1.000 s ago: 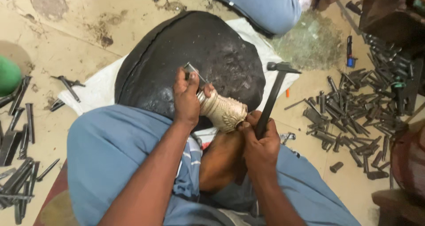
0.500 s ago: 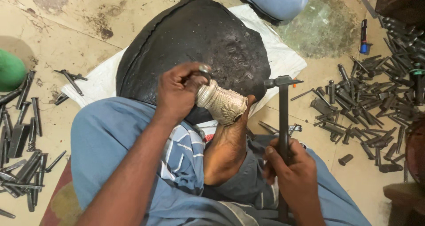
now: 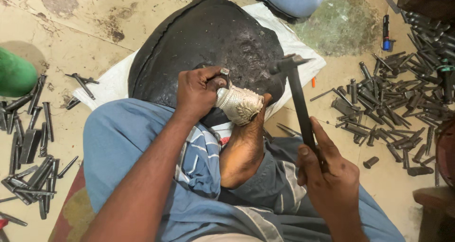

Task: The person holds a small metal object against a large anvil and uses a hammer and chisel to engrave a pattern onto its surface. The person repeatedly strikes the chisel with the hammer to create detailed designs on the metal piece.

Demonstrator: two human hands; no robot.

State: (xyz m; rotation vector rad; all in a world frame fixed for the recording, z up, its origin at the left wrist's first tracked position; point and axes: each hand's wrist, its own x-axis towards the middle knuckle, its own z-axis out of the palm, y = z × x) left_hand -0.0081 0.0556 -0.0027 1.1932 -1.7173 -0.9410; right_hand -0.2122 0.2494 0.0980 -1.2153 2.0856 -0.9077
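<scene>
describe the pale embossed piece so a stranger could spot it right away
Find the big black dome on the floor. At its near edge, the left hand presses a punch to a small cream-silver piece braced by a foot. It alone is pale and patterned; the other metal is dark and plain.

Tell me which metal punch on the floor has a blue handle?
The blue-handled tool lying apart at top right, above the big pile of dark punches; all others are plain dark metal.

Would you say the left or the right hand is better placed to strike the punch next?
Probably the right hand: it grips the hammer, raised beside the work. The left hand is busy holding the punch against the embossed metal piece.
</scene>
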